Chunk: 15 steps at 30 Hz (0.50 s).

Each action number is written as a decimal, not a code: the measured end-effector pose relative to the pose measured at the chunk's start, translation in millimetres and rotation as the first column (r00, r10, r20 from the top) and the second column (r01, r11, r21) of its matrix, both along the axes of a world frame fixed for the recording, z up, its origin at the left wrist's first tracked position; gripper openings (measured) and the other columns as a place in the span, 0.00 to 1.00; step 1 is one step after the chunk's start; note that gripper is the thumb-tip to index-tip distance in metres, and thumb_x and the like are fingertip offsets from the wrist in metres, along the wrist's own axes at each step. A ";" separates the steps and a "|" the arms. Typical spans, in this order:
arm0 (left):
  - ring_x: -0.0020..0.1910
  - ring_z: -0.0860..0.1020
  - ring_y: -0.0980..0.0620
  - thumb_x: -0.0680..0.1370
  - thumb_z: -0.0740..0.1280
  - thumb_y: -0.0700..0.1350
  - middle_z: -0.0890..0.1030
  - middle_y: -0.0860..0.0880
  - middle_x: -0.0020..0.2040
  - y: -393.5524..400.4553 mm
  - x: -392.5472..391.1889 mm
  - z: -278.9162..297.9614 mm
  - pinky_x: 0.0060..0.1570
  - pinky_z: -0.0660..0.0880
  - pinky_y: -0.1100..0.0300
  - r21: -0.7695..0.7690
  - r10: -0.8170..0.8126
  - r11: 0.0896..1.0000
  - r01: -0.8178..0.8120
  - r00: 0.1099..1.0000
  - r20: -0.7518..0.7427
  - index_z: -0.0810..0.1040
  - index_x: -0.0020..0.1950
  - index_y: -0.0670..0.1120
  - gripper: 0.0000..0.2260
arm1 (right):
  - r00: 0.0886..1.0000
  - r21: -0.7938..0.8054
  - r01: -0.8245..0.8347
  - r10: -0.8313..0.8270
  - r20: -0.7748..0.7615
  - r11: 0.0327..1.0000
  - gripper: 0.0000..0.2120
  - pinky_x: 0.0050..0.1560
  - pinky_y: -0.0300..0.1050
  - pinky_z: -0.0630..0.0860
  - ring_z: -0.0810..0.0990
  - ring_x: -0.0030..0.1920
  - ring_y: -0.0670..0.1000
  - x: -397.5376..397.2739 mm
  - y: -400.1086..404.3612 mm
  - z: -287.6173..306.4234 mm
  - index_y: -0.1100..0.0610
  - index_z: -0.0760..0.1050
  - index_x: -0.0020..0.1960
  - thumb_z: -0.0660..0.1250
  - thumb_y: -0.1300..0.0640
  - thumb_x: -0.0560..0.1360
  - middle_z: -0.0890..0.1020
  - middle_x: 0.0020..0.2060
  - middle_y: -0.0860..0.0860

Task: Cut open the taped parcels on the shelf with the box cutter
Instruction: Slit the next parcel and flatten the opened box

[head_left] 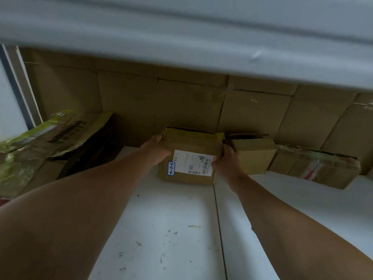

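A small brown cardboard parcel (191, 146) with a white shipping label and a blue-edged tag reading 3-2-4 sits on the white shelf (173, 219). My left hand (158, 149) grips its left side, fingers curled over the top edge. My right hand (226, 160) grips its right side. No box cutter shows in the view. To the right lie an opened small box (254, 154) and a parcel wrapped in clear tape (316, 168).
A wall of large cardboard cartons (181, 102) stands at the back of the shelf. A crumpled green-taped parcel (42, 142) lies at the left. The upper shelf's grey edge (201, 37) hangs overhead. Small paper scraps dot the shelf surface.
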<state>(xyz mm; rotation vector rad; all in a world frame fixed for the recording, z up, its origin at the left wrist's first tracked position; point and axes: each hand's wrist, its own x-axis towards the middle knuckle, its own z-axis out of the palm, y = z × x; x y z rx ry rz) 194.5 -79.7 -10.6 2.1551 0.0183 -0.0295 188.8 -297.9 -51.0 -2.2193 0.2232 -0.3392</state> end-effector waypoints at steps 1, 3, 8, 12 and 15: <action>0.40 0.73 0.56 0.77 0.68 0.40 0.75 0.51 0.50 1.6 -6.4 0.4 0.35 0.67 0.64 0.005 0.015 1.000 -0.015 1.000 0.008 0.68 0.72 0.49 0.23 | 1.000 0.016 -0.006 0.006 0.004 1.000 0.23 0.50 0.55 0.83 0.79 0.58 0.62 -4.9 0.4 0.4 0.60 0.67 0.68 0.63 0.68 0.73 0.76 0.56 0.56; 0.36 0.70 0.61 0.77 0.68 0.40 0.73 0.55 0.44 4.2 -19.8 -1.5 0.29 0.64 0.68 -0.005 0.030 1.000 -0.030 0.999 0.031 0.67 0.72 0.49 0.24 | 0.999 0.049 -0.031 0.031 0.017 0.998 0.22 0.43 0.50 0.84 0.81 0.54 0.60 -16.0 0.9 0.2 0.58 0.66 0.68 0.63 0.66 0.75 0.76 0.50 0.50; 0.43 0.77 0.55 0.79 0.67 0.46 0.77 0.51 0.47 11.3 -50.7 -7.2 0.38 0.75 0.60 -0.087 0.032 0.996 -0.024 0.995 0.090 0.68 0.67 0.47 0.18 | 0.994 0.143 -0.110 0.109 0.015 0.984 0.17 0.37 0.41 0.82 0.82 0.50 0.54 -47.3 1.1 2.4 0.51 0.64 0.62 0.62 0.62 0.76 0.80 0.51 0.51; 0.51 0.79 0.47 0.80 0.56 0.63 0.80 0.47 0.53 16.4 -69.6 -5.7 0.55 0.76 0.47 -0.306 0.049 0.950 -0.058 0.998 -0.038 0.73 0.58 0.52 0.18 | 0.991 0.265 -0.132 0.135 0.007 0.955 0.20 0.50 0.54 0.81 0.81 0.50 0.53 -71.7 0.3 5.3 0.42 0.62 0.58 0.64 0.61 0.74 0.81 0.51 0.50; 0.51 0.80 0.47 0.78 0.51 0.69 0.81 0.50 0.51 22.2 -79.4 -7.2 0.57 0.76 0.45 -0.447 0.101 0.879 -0.167 0.981 -0.167 0.77 0.53 0.53 0.24 | 0.992 0.323 -0.115 0.128 -0.020 0.940 0.17 0.44 0.45 0.76 0.81 0.49 0.51 -90.1 -1.7 3.5 0.45 0.65 0.59 0.63 0.60 0.75 0.82 0.51 0.52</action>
